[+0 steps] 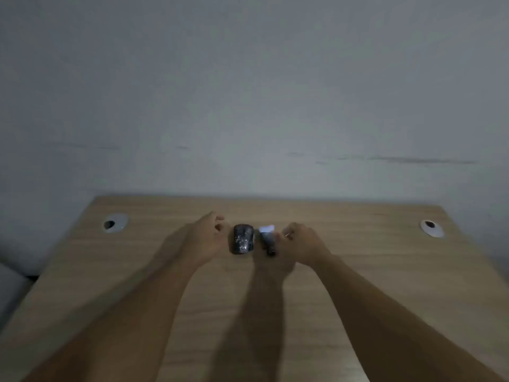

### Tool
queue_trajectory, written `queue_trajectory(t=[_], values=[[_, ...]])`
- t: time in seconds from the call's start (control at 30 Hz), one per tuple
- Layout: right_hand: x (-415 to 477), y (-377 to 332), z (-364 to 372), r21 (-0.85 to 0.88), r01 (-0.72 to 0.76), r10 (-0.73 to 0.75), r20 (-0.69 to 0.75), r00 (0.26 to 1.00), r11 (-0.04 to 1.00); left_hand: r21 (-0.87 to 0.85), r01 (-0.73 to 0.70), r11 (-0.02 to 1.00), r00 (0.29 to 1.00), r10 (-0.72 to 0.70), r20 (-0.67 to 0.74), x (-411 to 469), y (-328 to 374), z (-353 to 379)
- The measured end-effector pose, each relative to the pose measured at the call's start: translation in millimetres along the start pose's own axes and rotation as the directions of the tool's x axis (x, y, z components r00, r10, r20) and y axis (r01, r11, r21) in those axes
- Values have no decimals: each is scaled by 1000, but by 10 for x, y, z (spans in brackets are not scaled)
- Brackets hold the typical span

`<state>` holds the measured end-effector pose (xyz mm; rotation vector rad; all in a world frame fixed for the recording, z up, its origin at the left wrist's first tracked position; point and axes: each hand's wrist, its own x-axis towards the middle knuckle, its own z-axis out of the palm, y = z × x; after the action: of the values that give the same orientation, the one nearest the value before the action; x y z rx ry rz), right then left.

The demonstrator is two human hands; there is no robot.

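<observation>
Mouse [243,239] frame centre, flanked for two-handed access. Left hand [208,235] loosely curled, empty. Right hand [303,244] at small dark part [268,239]; grip indiscernible.

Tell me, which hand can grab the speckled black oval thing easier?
Probably left. The left hand is beside the speckled black oval thing; the right hand has the small dark white-tipped piece between.

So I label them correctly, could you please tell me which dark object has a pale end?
The narrower object nearest the right hand: its far end is whitish; the broader speckled object is wholly dark.
</observation>
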<state>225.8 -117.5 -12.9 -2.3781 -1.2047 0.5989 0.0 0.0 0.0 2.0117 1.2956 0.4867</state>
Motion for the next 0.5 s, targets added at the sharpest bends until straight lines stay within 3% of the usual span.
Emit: queue_trajectory(t=[0.13, 0.3, 0.4, 0.5], values=[[96, 107, 425, 60, 28, -19, -139, 990, 998, -15, 41, 999, 995, -42, -89, -171, -225, 301], [-49, 206, 832, 268, 78, 7, -304, 952, 960, -14, -77, 997, 957, 70, -283, -386, -515, 560], [-61, 286, 1025, 206, 113, -10, -445, 895, 972, 109, -118, 987, 937, 147, -318, -360, -662, 641], [-109, 316, 1077, 177, 134, -31, -488, 872, 975, 129, -124, 984, 938, 159, -307, -378, -723, 667]])
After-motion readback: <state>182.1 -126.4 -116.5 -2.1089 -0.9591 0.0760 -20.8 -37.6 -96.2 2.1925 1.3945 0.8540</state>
